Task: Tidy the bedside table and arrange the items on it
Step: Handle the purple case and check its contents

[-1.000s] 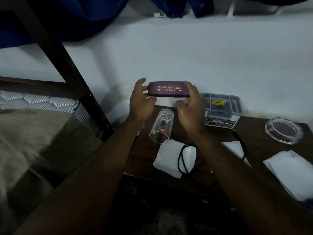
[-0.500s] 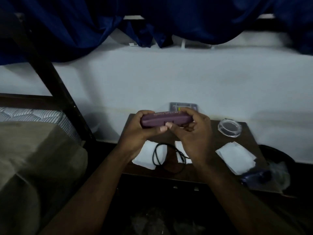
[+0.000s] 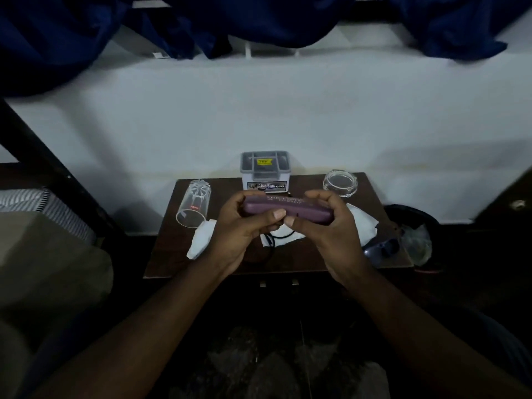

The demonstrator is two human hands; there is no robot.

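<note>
Above the middle of the dark wooden bedside table [image 3: 305, 260] I hold a purple spectacle case [image 3: 299, 210] with gold lettering. My left hand [image 3: 244, 228] grips its left end and my right hand [image 3: 325, 228] grips its right end, thumbs along the front edge. A clear drinking glass [image 3: 193, 204] lies on its side at the table's left. A grey-lidded plastic box [image 3: 264, 171] stands at the back against the wall, a round glass dish [image 3: 340, 182] at the back right. White tissues [image 3: 201, 239] and a black cord [image 3: 276, 236] lie under my hands.
A bed with a striped mattress [image 3: 34, 203] and a dark bed frame post [image 3: 57, 174] is to the left. Blue curtains [image 3: 259, 21] hang above the white wall. A dark bin [image 3: 414, 226] with a plastic bag stands right of the table. A dark blue object [image 3: 380, 249] lies at the table's right edge.
The case has come down from in front of the wall to just above the table, tilted flatter. The camera has pulled back, so the whole table shows.
</note>
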